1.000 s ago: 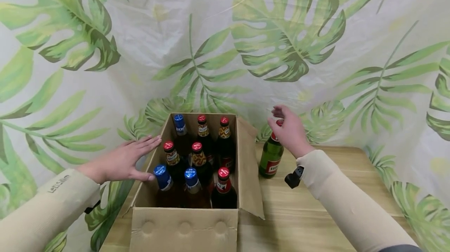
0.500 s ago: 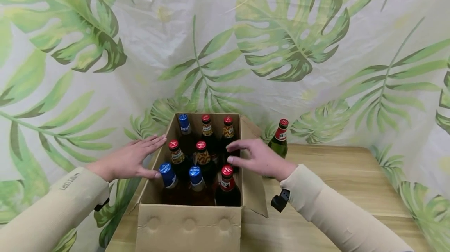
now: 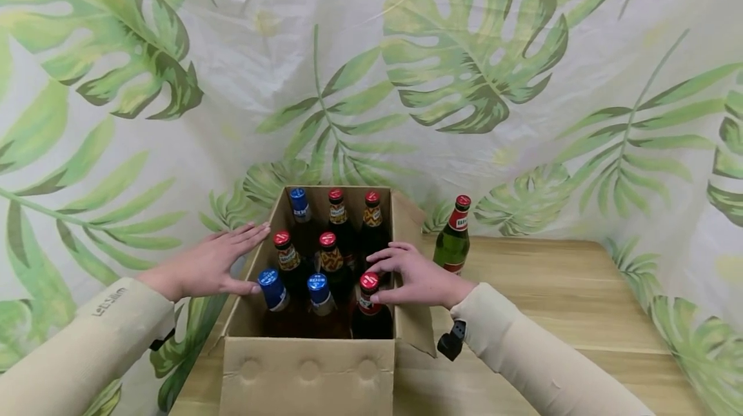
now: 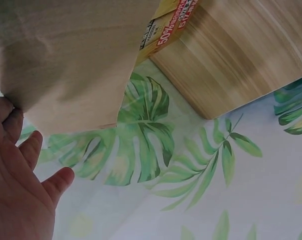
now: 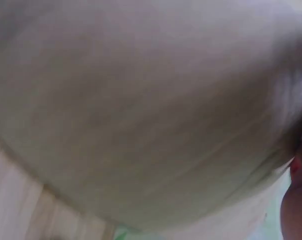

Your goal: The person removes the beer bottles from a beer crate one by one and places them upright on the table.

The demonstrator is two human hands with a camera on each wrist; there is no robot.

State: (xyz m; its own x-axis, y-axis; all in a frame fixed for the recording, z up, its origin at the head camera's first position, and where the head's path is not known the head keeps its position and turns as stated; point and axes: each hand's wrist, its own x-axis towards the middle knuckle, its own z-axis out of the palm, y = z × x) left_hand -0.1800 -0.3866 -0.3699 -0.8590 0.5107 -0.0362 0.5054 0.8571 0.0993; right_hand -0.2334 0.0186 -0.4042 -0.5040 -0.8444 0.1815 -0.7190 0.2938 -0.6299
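Observation:
A brown cardboard box (image 3: 307, 374) holds several dark glass beer bottles with blue or red caps. My left hand (image 3: 200, 264) rests with straight, spread fingers on the box's left edge; in the left wrist view that hand (image 4: 21, 185) lies against a carton flap (image 4: 66, 65). At the front right corner my right hand (image 3: 418, 280) reaches over the box's right side, thumb and fingers apart around the cap of a red-capped beer bottle (image 3: 371, 322). In the right wrist view, a blurred brown flap (image 5: 131, 120) hides most of this hand.
A green beer bottle (image 3: 451, 245) with a red cap stands on the wooden table (image 3: 540, 313), right of the box. The box's right flap (image 3: 415, 313) sticks outward under my right wrist. A leaf-printed cloth (image 3: 348, 48) hangs behind the table.
My right hand has moved from the green bottle on the table leftward, over the box, then toward its front right red-capped bottle. My left hand has stayed on the box edge.

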